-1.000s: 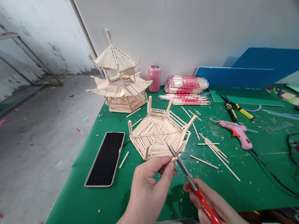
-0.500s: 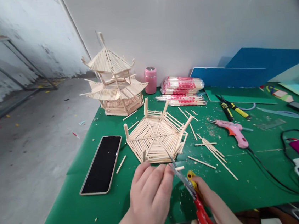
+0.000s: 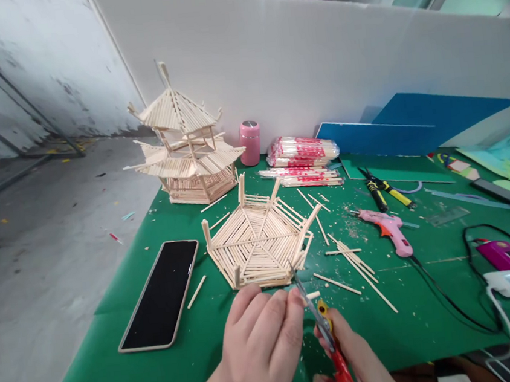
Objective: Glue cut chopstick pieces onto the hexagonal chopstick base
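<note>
**Short stick at the blades**

Left of my grip lies the phone [image 3: 161, 301]. My left hand [image 3: 261, 336] pinches a short stick [image 3: 310, 295], its tip poking past the scissors [image 3: 326, 329], which my right hand [image 3: 359, 362] clenches. Just beyond, the hexagonal frame [image 3: 260, 239] looks mostly laid. Loose sticks [image 3: 358, 265] to the right lie unused, so I judge work remains.
</note>
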The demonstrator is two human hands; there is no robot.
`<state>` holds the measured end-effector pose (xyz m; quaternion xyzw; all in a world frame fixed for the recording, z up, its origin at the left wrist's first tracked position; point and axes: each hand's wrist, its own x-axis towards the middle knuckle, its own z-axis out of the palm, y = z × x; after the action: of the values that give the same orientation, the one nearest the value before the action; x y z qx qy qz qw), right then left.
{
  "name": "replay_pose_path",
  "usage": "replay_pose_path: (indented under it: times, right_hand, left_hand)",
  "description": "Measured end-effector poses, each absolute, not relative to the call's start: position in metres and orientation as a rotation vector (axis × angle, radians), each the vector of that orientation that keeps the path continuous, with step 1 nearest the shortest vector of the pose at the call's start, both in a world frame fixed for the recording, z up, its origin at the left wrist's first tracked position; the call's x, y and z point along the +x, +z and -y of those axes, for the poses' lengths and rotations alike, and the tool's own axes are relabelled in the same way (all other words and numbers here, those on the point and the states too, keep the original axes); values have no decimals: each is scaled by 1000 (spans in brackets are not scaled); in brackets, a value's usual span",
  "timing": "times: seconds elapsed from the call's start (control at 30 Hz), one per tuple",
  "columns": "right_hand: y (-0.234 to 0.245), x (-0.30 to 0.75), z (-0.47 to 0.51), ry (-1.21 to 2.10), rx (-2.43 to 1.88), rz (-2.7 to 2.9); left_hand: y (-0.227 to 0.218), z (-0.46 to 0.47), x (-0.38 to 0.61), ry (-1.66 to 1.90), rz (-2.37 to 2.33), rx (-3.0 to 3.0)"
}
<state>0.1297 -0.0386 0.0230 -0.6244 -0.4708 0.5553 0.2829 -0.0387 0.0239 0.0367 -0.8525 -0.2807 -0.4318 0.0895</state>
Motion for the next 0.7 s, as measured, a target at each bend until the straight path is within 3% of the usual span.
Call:
replay_pose_path:
  times: [0.7]
  right_hand:
    - [1, 117, 51, 1433, -1654, 1151]
  left_hand:
    - [28, -22, -39, -1321, 797, -2650]
